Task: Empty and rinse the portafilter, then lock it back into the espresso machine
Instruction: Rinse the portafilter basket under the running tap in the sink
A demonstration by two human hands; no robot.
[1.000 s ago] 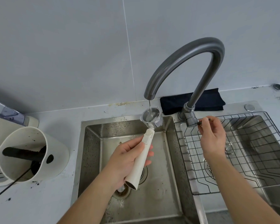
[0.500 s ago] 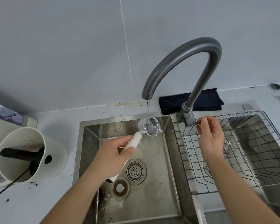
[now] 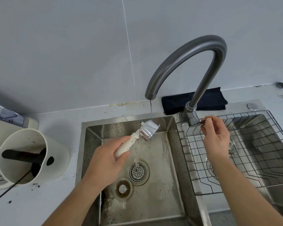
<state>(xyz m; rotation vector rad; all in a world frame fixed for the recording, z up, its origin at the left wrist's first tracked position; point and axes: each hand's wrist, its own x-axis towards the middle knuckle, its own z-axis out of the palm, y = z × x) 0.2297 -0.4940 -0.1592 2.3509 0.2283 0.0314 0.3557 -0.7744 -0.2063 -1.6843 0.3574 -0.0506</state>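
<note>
My left hand [image 3: 107, 162] grips the cream handle of the portafilter [image 3: 148, 130], held over the left sink basin [image 3: 153, 201]. Its shiny metal head is tipped over on its side under the grey gooseneck faucet [image 3: 183, 51]. A thin stream of water [image 3: 151, 110] falls from the spout onto the head and runs down toward the drain strainer [image 3: 137, 172]. My right hand [image 3: 216, 139] pinches the thin dark faucet lever [image 3: 204, 121] at the tap's base. The espresso machine is out of view.
A white knock box [image 3: 55, 154] with a dark bar and coffee grounds stands on the counter at left. A wire rack [image 3: 235, 160] sits in the right basin. A folded dark cloth [image 3: 207, 100] lies behind the faucet. Coffee grounds litter the left basin's floor.
My left hand has rolled the portafilter from bowl-up under the stream to tipped sideways, so water spills out. My right hand has stayed on the faucet lever.
</note>
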